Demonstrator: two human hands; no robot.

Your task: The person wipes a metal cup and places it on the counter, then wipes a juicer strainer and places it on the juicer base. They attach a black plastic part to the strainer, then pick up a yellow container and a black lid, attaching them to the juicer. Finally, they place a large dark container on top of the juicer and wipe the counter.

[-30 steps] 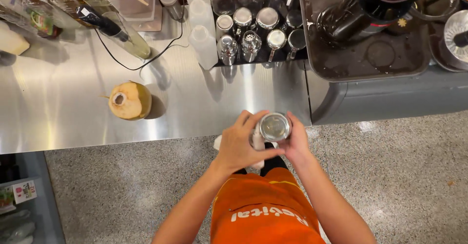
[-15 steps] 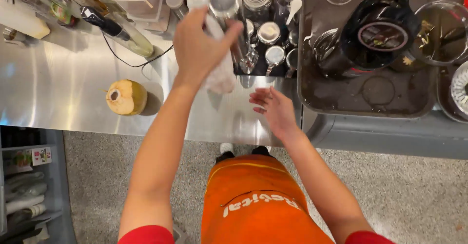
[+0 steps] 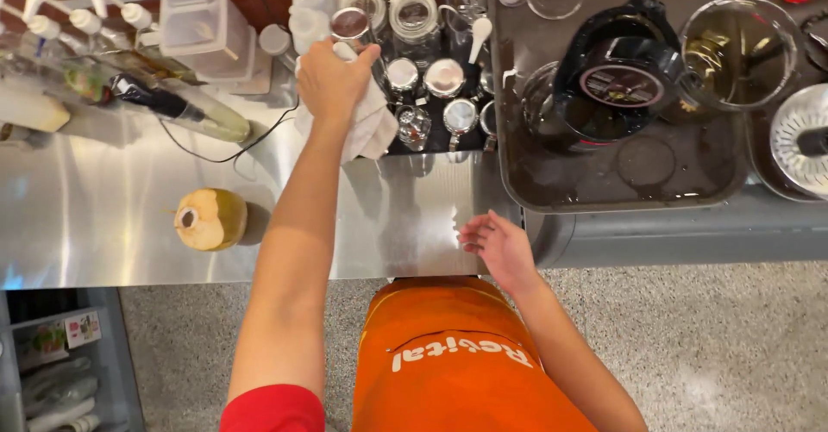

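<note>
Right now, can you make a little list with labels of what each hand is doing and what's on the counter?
left hand: grips a metal cup along with a white cloth, out over the black tray of metal cups
right hand: open, empty, at the steel counter edge
coconut: on the counter, top cut open
grey tub: holds blender jugs

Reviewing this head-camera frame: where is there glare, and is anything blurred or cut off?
Head view: bright overhead glare streaks the steel counter near the coconut, which throws a soft shadow to its right. The left hand, holding a metal cup with a white cloth, is fairly sharp; the open right hand is slightly soft. The strainer at the right edge is cropped.
</note>
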